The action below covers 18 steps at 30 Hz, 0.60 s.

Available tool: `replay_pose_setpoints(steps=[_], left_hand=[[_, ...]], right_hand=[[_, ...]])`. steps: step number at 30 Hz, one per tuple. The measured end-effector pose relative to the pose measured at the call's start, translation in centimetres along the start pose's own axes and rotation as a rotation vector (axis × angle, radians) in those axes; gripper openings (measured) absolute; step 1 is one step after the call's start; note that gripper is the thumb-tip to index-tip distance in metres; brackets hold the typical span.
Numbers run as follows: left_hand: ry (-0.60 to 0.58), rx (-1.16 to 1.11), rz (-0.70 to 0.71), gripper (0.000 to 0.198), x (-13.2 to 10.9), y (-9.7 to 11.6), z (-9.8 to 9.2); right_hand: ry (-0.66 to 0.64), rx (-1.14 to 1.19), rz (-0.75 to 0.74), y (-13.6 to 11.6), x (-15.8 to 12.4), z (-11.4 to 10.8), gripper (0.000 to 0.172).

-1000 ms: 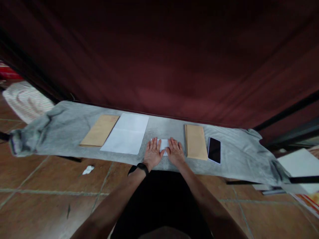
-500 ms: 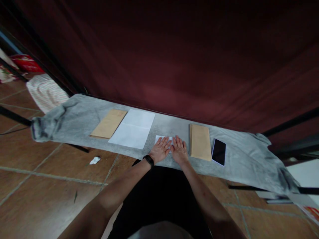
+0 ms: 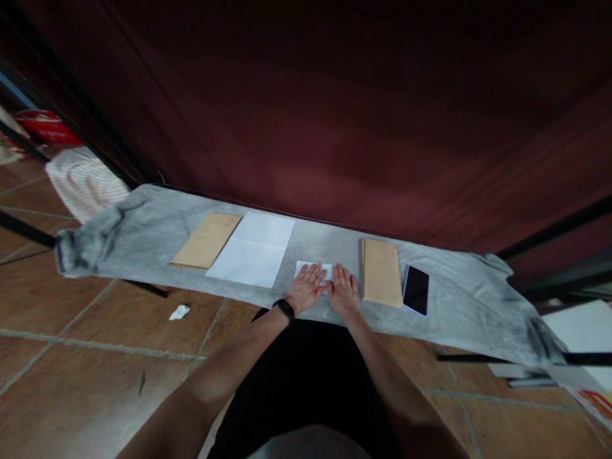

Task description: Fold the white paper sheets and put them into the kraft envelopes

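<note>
Going left to right along the bench with the grey cloth [image 3: 143,245] on it: first there's a brown paper stack [image 3: 206,241], flat, no hand near it. Right beside it is a big white sheet [image 3: 252,250], opened out, with a faint line across the middle that looks like a crease to me.

Then the left hand [image 3: 306,291], black band [image 3: 285,309] on the wrist, palm down and spread flat, not gripping anything. Under its fingers is the small white paper [image 3: 329,272], which both hands partly cover. The right hand [image 3: 343,292] does the same on the other side, open and flat, thumbs close together.

Progress-wise, I'd guess the small piece is already folded down and getting smoothed, but can't tell if that fold's finished. The big sheet's lying open, so no full fold there.

Further right, another brown paper stack [image 3: 381,273], just beside the right hand, then a phone [image 3: 416,291], screen dark.
</note>
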State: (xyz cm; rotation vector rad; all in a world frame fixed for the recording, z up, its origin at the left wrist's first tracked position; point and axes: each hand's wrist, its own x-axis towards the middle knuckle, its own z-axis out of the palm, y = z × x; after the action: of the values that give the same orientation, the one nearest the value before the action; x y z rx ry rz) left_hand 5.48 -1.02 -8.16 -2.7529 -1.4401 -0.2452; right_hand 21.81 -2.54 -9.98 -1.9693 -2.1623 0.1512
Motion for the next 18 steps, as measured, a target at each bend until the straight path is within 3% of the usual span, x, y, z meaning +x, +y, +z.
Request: replay_pose_setpoints(steps=[7, 13, 18], left_hand=[[-0.027, 0.0, -0.034, 0.053, 0.0, 0.2, -0.2], [-0.015, -0.031, -0.042, 0.053, -0.3, 0.3, -0.4], [0.08, -0.065, -0.19, 0.058, -0.9, 0.1, -0.2]], right_hand=[[0.023, 0.033, 0.024, 0.6, -0.4, 0.1, 0.057], [-0.007, 0.099, -0.069, 1.3, 2.4, -2.0, 0.048], [-0.081, 0.094, -0.063, 1.2, 4.5, -3.8, 0.045]])
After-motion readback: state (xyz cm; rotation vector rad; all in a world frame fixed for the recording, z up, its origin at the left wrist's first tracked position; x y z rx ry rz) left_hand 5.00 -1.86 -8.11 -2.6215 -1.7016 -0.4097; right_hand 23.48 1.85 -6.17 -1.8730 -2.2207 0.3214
